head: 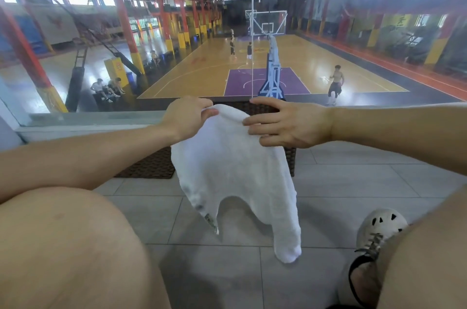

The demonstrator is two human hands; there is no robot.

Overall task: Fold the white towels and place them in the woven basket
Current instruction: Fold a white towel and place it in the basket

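The left hand (188,116) pinches the towel (232,169) at its top edge and the right hand (290,124) grasps it alongside. It hangs unfolded in front of the basket (264,108). Folding looks barely begun, and placing it remains.

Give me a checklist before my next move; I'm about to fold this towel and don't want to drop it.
1. Left hand pinches the towel at its top edge: ok.
2. Right hand has a firm grip: cannot tell; its fingers lie nearly straight on the top edge.
3. Towel folded: not ok; it hangs loose with two lower corners dangling.
4. Towel clean: not ok; dark smudges near the lower left corner.
5. Basket within reach: ok, likely; it stands just behind the towel.
6. Room inside the basket: cannot tell; the towel hides it.
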